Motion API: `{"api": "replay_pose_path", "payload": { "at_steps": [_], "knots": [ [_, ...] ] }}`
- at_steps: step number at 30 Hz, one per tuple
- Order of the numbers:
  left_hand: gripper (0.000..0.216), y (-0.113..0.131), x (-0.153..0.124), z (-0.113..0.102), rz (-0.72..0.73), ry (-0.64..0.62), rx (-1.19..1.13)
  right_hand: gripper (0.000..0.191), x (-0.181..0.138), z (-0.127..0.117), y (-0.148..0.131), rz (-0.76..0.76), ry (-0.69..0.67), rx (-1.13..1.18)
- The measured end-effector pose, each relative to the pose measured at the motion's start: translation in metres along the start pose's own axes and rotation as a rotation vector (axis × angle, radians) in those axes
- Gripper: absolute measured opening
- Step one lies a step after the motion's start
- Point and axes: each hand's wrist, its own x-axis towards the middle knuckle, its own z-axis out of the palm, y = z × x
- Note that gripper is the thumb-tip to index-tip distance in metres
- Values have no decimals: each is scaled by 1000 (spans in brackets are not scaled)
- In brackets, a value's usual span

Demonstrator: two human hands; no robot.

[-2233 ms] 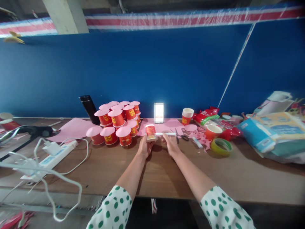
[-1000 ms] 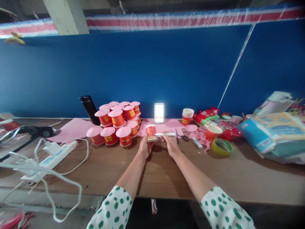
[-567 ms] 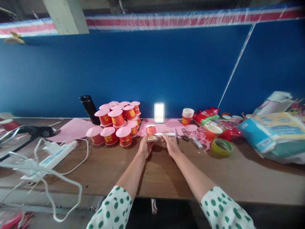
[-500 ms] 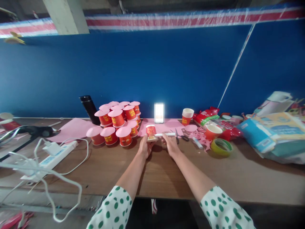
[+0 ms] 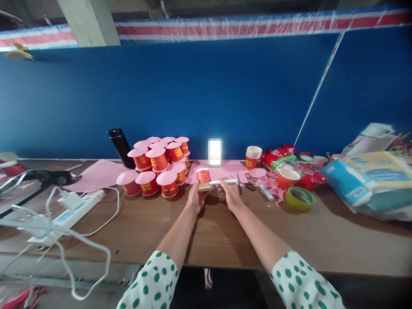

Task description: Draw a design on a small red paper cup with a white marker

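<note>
My left hand [image 5: 195,198] is closed around a small red paper cup [image 5: 203,174] with a pale rim at its top and yellowish print near its lower edge. Between the fingers of my right hand [image 5: 231,195] lies a slim white pen [image 5: 223,182], level, its tip close to the cup's lower side; whether it touches cannot be made out. Left of my hands stand several red paper cups [image 5: 158,161] in stacked rows, topped by pink paper discs [image 5: 167,177]. Just right of my right hand are dark scissors [image 5: 249,186].
Pink paper [image 5: 231,168] lies behind my hands, below a bright phone screen [image 5: 215,152]. On the right are nested cups [image 5: 253,157], paper scraps [image 5: 279,182], a tape roll [image 5: 299,199] and plastic-wrapped packs [image 5: 370,184]. On the left are a black flask [image 5: 121,148] and a power strip [image 5: 75,212].
</note>
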Motion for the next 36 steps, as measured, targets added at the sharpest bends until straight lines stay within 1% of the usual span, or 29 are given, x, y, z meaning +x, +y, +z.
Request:
{"api": "replay_pose_path", "payload": {
  "at_steps": [10,20,30,36],
  "knots": [
    [30,0,0,0,-8,-5,4,19,-1,0,-2,13,-5,2],
    [27,2,-3,4,-2,13,-9,18,0,-1,1,23,-18,7],
    [30,1,0,1,-11,3,-5,18,1,-2,3,28,-21,9],
    [29,0,0,1,-8,18,-14,18,0,-2,3,25,-18,14]
  ]
}}
